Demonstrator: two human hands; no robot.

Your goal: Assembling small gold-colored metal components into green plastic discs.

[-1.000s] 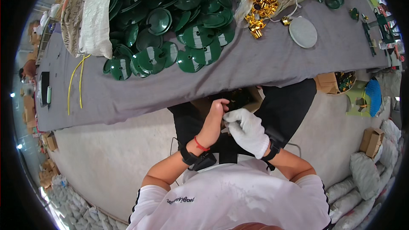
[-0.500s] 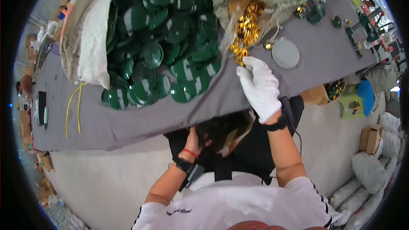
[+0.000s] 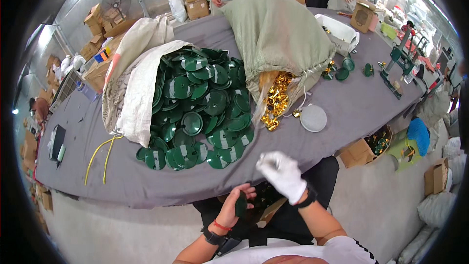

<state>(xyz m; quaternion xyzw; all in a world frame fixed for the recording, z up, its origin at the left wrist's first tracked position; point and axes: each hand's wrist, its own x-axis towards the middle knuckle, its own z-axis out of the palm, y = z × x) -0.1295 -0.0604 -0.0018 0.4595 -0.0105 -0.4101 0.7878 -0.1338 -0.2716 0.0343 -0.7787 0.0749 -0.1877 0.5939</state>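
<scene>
In front of my lap, my left hand [image 3: 231,210] is bare and holds a dark green disc [image 3: 241,204] upright between thumb and fingers. Above the table's front edge, my right hand [image 3: 282,172] wears a white glove, its fingertips pinched together; whatever sits between them is too small to make out. Beyond it, shiny gold metal pieces [image 3: 276,99] spill from a pale green woven sack [image 3: 278,32]. To the left, a heap of glossy green discs [image 3: 202,105] pours out of a white woven sack [image 3: 138,93]. A round grey object [image 3: 313,118] lies right of the gold pieces.
A green hand press [image 3: 396,66] stands at the table's right side, near loose green-and-gold parts [image 3: 342,72] and a white bin [image 3: 338,33]. Below the table's right edge sit a cardboard box [image 3: 359,153] and a blue stool seat [image 3: 418,137]. Other people stand across the table.
My right hand has drawn back from the gold pieces toward my body. My left hand has come up from under the table edge, now showing a green disc. The view has tilted up.
</scene>
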